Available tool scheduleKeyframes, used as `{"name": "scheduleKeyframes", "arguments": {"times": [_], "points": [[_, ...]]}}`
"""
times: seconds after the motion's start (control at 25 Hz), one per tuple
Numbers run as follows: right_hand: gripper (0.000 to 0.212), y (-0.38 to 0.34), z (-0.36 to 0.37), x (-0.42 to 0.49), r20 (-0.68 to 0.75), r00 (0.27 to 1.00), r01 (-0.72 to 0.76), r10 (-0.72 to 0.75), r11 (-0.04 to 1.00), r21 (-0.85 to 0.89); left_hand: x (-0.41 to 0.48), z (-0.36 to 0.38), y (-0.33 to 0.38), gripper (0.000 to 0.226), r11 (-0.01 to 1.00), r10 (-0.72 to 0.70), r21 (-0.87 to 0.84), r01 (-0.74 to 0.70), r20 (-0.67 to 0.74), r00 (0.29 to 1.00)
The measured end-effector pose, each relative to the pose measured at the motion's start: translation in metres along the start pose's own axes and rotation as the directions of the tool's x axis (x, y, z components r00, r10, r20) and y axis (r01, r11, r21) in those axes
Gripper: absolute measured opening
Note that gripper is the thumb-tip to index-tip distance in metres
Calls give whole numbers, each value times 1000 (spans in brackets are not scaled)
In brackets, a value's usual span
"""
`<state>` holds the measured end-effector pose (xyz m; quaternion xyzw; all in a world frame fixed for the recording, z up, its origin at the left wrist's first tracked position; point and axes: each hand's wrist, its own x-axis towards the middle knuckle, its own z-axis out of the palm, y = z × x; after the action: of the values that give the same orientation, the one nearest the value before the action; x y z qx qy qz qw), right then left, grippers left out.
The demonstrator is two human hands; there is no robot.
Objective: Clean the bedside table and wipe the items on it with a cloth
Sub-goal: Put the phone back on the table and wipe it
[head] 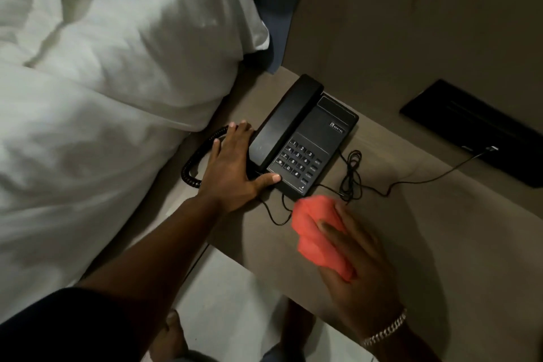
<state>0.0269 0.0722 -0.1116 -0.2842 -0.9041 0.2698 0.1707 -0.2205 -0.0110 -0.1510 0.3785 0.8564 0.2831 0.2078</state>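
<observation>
Left hand [232,167] lies flat beside the black telephone [305,138], its grip released, thumb touching the phone's near corner and fingers over the coiled cord [194,164] at the phone's nine o'clock. Right hand [358,267] sits at five o'clock from the phone, its grip clenched on a bunched red cloth [317,229] pressed down on the bench [426,244]. The cloth is near the phone's front edge, just beside the thin loose wire [352,173] tangled at the phone's four o'clock. The phone stands in the bench's back corner by the white pillow [117,67], handset on its cradle. I judge the job is in its early-to-middle part: the open bench top is under the cloth now, while the phone, its cords and the patch beneath it look still to be done. No dirt or streaks show in this dim light, so cleaned areas cannot be told.
</observation>
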Motion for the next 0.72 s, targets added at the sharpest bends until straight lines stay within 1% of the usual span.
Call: {"name": "scheduleKeyframes", "arguments": {"times": [0.08, 0.16, 0.2, 0.28, 0.32, 0.36, 0.4, 0.44, 0.48, 0.52, 0.56, 0.6, 0.64, 0.68, 0.72], "points": [[50, -20, -5, 42, -26, 999, 25, -24, 999, 43, 2, 0, -4, 113, 1000, 7, 8, -7, 21, 1000], [54, -20, 2, 100, -46, 999, -18, 17, 1000, -23, 3, -2, -7, 116, 1000, 1, -26, -1, 24, 1000], [55, -13, 10, 131, -48, 998, -50, 46, 996, -73, 2, -2, -8, 117, 999, 0, -36, 1, 22, 1000], [59, 2, 26, 177, 10, 989, -141, 145, 976, -164, 3, -2, -9, 116, 1000, 8, -27, -7, 31, 999], [63, 7, 35, 186, 29, 979, -191, 201, 959, -209, 4, -2, -9, 116, 1000, 15, -17, -14, 40, 999], [65, 6, 44, 183, 13, 974, -217, 226, 946, -239, 5, -2, -9, 116, 1000, 21, -11, -21, 45, 999], [65, 1, 50, 172, -16, 978, -205, 208, 944, -257, 6, -2, -9, 116, 1000, 27, -11, -26, 43, 999], [65, -7, 55, 153, -24, 987, -159, 158, 952, -261, 7, -2, -9, 117, 999, 31, -11, -30, 41, 999], [63, -16, 59, 130, 13, 996, -81, 88, 957, -277, 8, -2, -7, 118, 999, 32, -12, -31, 40, 999], [62, -20, 61, 107, 97, 995, 22, 7, 954, -300, 7, -1, -7, 118, 1000, 28, -9, -27, 37, 999], [63, -18, 60, 92, 181, 982, 117, -60, 939, -325, 6, 0, -8, 118, 1000, 25, -3, -25, 33, 999], [64, -11, 58, 90, 223, 969, 181, -108, 924, -337, 4, 1, -9, 117, 1000, 22, 2, -23, 32, 999], [64, -2, 54, 100, 206, 971, 186, -117, 916, -356, 3, 1, -9, 117, 1000, 23, 4, -23, 33, 999], [63, 7, 52, 114, 152, 986, 123, -70, 916, -381, 2, 1, -9, 117, 1000, 21, 5, -21, 36, 999], [62, 12, 50, 130, 81, 997, 18, 14, 925, -379, 3, 1, -9, 116, 1000, 15, 7, -15, 35, 999]]}}
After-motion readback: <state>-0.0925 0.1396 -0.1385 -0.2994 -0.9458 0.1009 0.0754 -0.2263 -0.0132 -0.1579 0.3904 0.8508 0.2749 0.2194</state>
